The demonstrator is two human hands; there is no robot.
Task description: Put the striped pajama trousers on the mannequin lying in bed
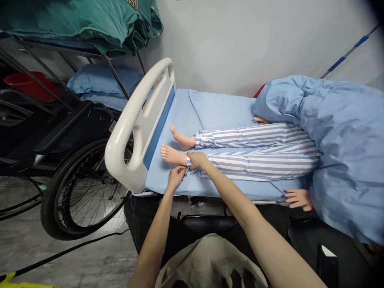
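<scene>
A mannequin in blue-and-white striped trousers (255, 160) lies on a bed, its bare feet toward the footboard. My right hand (197, 160) is wrapped over the lower end of the nearer trouser leg, just above the mannequin's near foot (172, 155). Just below that ankle, my left hand (177, 176) has its fingers pinched at the hem of the same leg; the fingertips are partly hidden. The far foot (182, 139) sticks out of the other trouser leg, touched by neither hand.
A white footboard (120, 140) rises on the left, beside a wheelchair wheel (81, 196). A blue quilt (345, 148) covers the mannequin's upper body; one mannequin hand (299, 199) reaches the bed's near edge. Black chairs (207, 224) stand along the front, and a cable (75, 244) crosses the floor.
</scene>
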